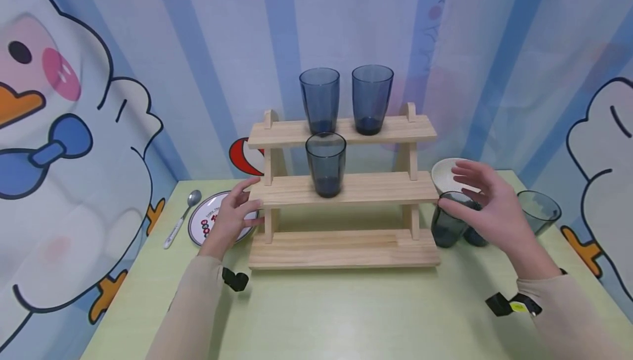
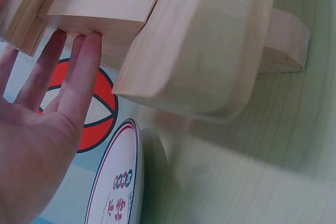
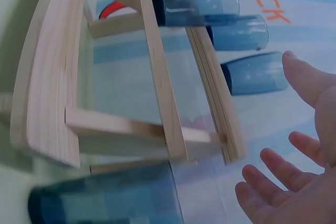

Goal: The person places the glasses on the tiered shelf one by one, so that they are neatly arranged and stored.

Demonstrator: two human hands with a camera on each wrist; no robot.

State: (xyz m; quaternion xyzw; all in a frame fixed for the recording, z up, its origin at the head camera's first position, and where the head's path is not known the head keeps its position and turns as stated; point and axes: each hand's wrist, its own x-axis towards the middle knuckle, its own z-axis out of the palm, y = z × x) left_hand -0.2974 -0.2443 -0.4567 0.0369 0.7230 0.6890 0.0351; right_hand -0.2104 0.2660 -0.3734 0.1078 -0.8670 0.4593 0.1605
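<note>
I see a printed plate (image 1: pixel 201 223) behind the left hand (image 1: pixel 231 215), a spoon (image 1: pixel 180 222) farther left, a pale bowl (image 1: pixel 444 175) behind the right hand (image 1: pixel 494 211), and a striped backdrop (image 1: pixel 222 63) beyond both.

Three glasses (image 1: pixel 325 165) upright on wooden rack (image 1: pixel 381 188)

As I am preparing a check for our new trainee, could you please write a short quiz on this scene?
1. Multiple choice: how many glasses stand on the top tier of the wooden rack?
A) one
B) two
C) three

2. True or false: the right hand is holding nothing.

3. Fill in the missing word: seen in the head view, the spoon lies to the ___ of the plate.

Key: 1. B; 2. true; 3. left.
</note>
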